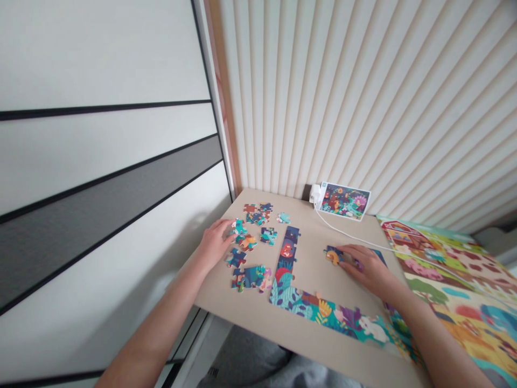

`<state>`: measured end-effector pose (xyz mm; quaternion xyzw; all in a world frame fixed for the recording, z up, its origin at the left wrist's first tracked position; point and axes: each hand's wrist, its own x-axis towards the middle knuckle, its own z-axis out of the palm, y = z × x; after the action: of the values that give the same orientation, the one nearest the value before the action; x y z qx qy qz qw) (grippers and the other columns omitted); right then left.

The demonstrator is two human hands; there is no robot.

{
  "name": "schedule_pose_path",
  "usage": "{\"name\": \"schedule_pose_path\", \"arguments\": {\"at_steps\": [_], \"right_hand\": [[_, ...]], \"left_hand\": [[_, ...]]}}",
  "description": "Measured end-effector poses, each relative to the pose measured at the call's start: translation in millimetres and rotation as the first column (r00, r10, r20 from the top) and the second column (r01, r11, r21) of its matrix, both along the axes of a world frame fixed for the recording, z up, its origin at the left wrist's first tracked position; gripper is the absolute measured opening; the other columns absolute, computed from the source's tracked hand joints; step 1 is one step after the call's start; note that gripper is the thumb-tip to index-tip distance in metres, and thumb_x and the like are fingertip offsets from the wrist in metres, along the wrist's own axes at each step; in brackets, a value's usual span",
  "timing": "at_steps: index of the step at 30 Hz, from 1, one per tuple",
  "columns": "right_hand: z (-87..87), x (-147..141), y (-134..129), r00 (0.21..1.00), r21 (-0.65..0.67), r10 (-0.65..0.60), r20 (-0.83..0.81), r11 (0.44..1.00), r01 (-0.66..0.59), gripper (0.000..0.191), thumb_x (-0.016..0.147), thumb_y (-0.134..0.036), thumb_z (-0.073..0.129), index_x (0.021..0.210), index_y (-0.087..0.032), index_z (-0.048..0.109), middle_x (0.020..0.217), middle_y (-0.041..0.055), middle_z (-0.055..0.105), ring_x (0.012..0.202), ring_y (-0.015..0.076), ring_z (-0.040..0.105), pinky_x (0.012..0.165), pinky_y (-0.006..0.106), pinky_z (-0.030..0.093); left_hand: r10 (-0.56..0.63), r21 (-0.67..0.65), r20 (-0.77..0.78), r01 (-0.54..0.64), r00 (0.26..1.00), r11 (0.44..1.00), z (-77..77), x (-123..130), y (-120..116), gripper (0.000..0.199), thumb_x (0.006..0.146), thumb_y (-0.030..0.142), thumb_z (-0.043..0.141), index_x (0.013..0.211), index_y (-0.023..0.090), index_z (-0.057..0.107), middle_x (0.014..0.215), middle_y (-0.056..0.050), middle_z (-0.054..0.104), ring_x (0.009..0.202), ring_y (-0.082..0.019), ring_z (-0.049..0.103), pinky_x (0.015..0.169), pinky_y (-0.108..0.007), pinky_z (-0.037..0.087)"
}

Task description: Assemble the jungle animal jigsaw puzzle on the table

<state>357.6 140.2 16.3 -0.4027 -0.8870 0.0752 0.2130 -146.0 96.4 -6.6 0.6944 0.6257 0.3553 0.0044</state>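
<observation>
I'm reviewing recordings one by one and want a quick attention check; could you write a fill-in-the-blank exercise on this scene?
1. A dark-blue-and-orange cardboard jigsaw piece is touched by the person's bare ____ hand.
2. In the picture, a white plastic adapter sits immediately to the ____ of the white-bordered picture card.
3. On the colourful farm-scene picture, the barn roof is ____.

Missing words: right; left; red.

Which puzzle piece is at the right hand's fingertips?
The dark blue piece with an orange curved shape, right of the upright side of the joined border. The loose pieces near the left hand lie left of that side.
</observation>
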Motion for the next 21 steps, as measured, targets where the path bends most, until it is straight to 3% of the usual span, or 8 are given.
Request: {"name": "schedule_pose_path", "arguments": {"at_steps": [5, 11, 16, 21], "right_hand": [[-2.9, 1.3, 1.2, 1.0, 0.002, 0.0, 0.012, 1.0, 0.0, 0.037, 0.1, -0.04, 0.057, 0.135, -0.029, 0.062, 0.131, 0.0089, 0.069, 0.119, 0.0298, 0.066, 0.103, 0.048, 0.055], [-6.0, 3.9, 2.2, 1.0, 0.024, -0.012, 0.01, 1.0, 0.012, 0.036, 0.099, -0.042, 0.057, 0.133, -0.031, 0.063, 0.131, 0.0081, 0.069, 0.119, 0.0297, 0.067, 0.102, 0.048, 0.056], [-3.6, 3.2, 1.3, 1.0, 0.024, -0.009, 0.004, 1.0, 0.009, 0.038, 0.099, -0.041, 0.057, 0.135, -0.03, 0.063, 0.131, 0.0092, 0.07, 0.119, 0.03, 0.067, 0.102, 0.049, 0.056], [0.5, -1.3, -1.3, 1.0, 0.007, -0.008, 0.006, 1.0, 0.008, 0.037, 0.099, -0.04, 0.057, 0.134, -0.029, 0.064, 0.131, 0.009, 0.07, 0.118, 0.0291, 0.067, 0.102, 0.047, 0.056]], "left_hand": [[0.056, 0.068, 0.093, -0.063, 0.994, 0.996, 4.7, -9.2, 18.0, 0.032, 0.093, 0.039, 0.065, 0.121, 0.024, 0.066, 0.121, -0.008, 0.069, 0.113, -0.026, 0.067, 0.103, -0.042, 0.052], [0.061, -0.01, 0.045, -0.061, 0.997, 0.998, 0.6, -13.5, 51.1, 0.033, 0.091, 0.041, 0.066, 0.118, 0.021, 0.068, 0.118, -0.009, 0.071, 0.112, -0.027, 0.067, 0.102, -0.043, 0.052], [0.035, -0.052, -0.005, -0.035, 0.999, 0.998, -10.2, -6.0, 52.1, 0.034, 0.089, 0.039, 0.067, 0.118, 0.022, 0.069, 0.117, -0.01, 0.072, 0.111, -0.03, 0.067, 0.101, -0.048, 0.051], [-0.023, -0.04, -0.027, 0.022, 0.999, 0.999, -3.9, -4.6, 42.5, 0.032, 0.095, 0.04, 0.061, 0.122, 0.023, 0.068, 0.123, -0.009, 0.071, 0.118, -0.03, 0.064, 0.107, -0.048, 0.048]]}}
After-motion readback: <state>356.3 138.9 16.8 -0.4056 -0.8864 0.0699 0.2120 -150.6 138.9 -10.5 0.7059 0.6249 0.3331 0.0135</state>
